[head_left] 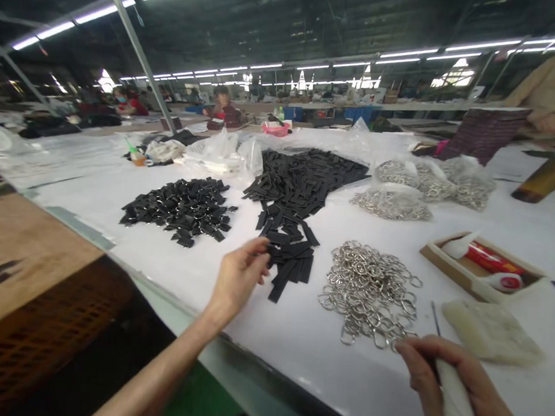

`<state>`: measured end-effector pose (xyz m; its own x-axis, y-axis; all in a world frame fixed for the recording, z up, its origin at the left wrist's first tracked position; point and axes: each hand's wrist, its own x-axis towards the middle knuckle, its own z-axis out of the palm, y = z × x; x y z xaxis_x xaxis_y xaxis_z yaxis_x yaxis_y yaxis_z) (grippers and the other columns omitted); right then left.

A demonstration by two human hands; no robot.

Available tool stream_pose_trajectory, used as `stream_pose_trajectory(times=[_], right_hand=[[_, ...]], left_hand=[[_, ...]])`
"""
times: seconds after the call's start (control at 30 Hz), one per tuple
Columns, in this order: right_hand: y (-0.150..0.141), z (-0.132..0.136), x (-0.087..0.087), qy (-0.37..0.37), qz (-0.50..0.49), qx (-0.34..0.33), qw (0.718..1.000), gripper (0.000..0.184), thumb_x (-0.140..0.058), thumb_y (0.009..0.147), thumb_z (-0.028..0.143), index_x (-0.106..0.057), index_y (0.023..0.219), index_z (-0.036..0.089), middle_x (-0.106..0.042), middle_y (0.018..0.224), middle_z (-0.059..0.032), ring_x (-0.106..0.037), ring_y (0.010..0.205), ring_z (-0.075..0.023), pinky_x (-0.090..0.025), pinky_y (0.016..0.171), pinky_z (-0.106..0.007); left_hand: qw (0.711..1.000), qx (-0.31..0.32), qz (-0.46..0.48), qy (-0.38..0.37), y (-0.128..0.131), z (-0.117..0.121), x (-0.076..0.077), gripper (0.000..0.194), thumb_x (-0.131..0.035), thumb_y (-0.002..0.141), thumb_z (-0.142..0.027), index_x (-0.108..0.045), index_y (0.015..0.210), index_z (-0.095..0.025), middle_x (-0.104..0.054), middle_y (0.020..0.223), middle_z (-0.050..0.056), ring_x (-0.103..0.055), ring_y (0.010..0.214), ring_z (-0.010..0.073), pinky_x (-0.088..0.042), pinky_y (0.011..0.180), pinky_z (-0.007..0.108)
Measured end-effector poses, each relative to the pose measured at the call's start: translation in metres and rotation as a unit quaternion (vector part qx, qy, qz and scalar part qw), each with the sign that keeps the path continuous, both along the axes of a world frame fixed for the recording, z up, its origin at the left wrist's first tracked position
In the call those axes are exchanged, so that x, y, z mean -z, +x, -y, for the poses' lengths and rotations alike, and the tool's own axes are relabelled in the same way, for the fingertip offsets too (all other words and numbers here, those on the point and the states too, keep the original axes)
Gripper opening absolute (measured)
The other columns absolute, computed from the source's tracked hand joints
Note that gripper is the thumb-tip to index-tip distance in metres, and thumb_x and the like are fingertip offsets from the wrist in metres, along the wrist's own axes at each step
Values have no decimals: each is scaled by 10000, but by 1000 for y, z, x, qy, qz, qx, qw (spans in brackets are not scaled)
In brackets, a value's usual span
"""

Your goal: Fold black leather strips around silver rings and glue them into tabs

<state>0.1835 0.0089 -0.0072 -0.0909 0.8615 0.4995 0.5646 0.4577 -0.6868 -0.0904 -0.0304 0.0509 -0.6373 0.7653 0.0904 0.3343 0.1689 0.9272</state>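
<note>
White-handled tool [456, 404], pointing forward, slightly left

Rings [371, 290] lie right of the strips [303, 178].

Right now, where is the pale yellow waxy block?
In the head view, the block lies at right, between the open tan cardboard box and the right hand.

Left hand [240, 278] out front, fingers curled, thumb near index, forearm [162, 368] angled up. Right hand [459, 389] lower right, fingers bent, thumb and index tips close.
</note>
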Motion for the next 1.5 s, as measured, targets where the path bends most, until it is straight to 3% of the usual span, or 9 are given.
stream_pose_trajectory(times=[0.13, 0.23, 0.33, 0.63, 0.77, 0.97, 1.13, 1.33, 1.5], right_hand=[[-6, 4, -3, -41, -10, 35, 998, 284, -572, 794, 502, -592, 860, 227, -641, 724, -7, -595, 597, -170, -470, 620, -268], [-14, 5, -3, -27, -16, 28, 999, 250, -576, 807, 463, -591, 859, 219, -634, 711, -3, -587, 590, -161, -464, 611, -253], [-17, 5, -5, -3, -3, 7, 1000, 164, -585, 827, 375, -586, 865, 215, -634, 715, 6, -591, 585, -142, -459, 596, -225], [-14, 2, -1, -7, 77, -129, 989, 132, -482, 874, 183, -568, 972, 201, -627, 839, -35, -591, 730, -169, -456, 637, -263], [-31, 6, -3, 51, 161, -183, 969, 176, -440, 865, 103, -593, 890, 188, -623, 792, -51, -556, 739, -196, -423, 636, -296], [-51, 8, 0, 128, 311, -153, 929, 172, -488, 782, 30, -593, 769, 166, -586, 726, -67, -502, 694, -223, -361, 639, -330], [-54, 6, 2, 170, 351, -135, 911, 221, -451, 793, 5, -595, 788, 173, -563, 693, -60, -475, 654, -211, -339, 623, -325], [-48, 0, 5, 113, 293, -131, 940, 222, -440, 785, -1, -583, 790, 169, -556, 704, -61, -484, 684, -220, -358, 619, -319], [-37, -8, 0, -39, 67, -127, 989, 163, -410, 838, 78, -521, 815, 195, -531, 709, -5, -492, 682, -168, -385, 622, -273]], left_hand=[[978, -78, -177, -72, -38, 7, -6, 540, -516, 784, -305, -442, 1285, -120, -625, 1090, 128, -637, 625, 163, -504, 547, 282], [949, 33, -275, -153, -24, 7, 3, 302, -429, 847, -296, -632, 1023, -158, -695, 871, 61, -638, 624, 165, -481, 582, 260], [909, 121, -342, -204, -1, -5, 12, 232, -449, 843, -271, -667, 879, -202, -699, 792, 29, -638, 698, 179, -453, 642, 255], [871, 151, -383, -267, 7, -44, 15, 205, -505, 770, -206, -644, 920, -188, -671, 941, 99, -618, 853, 280, -425, 669, 332], [875, 149, -375, -269, 1, -43, 18, 239, -516, 762, -229, -626, 972, -200, -670, 956, 77, -620, 827, 241, -429, 684, 309], [893, 159, -335, -254, -7, -42, 20, 139, -549, 710, -246, -626, 821, -210, -643, 768, 23, -598, 699, 194, -406, 600, 264], [911, 151, -312, -226, -6, -40, 19, 64, -548, 687, -247, -600, 707, -216, -581, 626, -14, -552, 597, 170, -370, 542, 253], [928, 122, -300, -187, -2, -35, 14, 73, -545, 700, -255, -609, 677, -227, -578, 578, -24, -545, 584, 167, -371, 534, 251], [961, 66, -238, -125, 3, -29, 6, 125, -565, 711, -329, -629, 713, -222, -574, 579, -23, -521, 557, 159, -371, 505, 243]])
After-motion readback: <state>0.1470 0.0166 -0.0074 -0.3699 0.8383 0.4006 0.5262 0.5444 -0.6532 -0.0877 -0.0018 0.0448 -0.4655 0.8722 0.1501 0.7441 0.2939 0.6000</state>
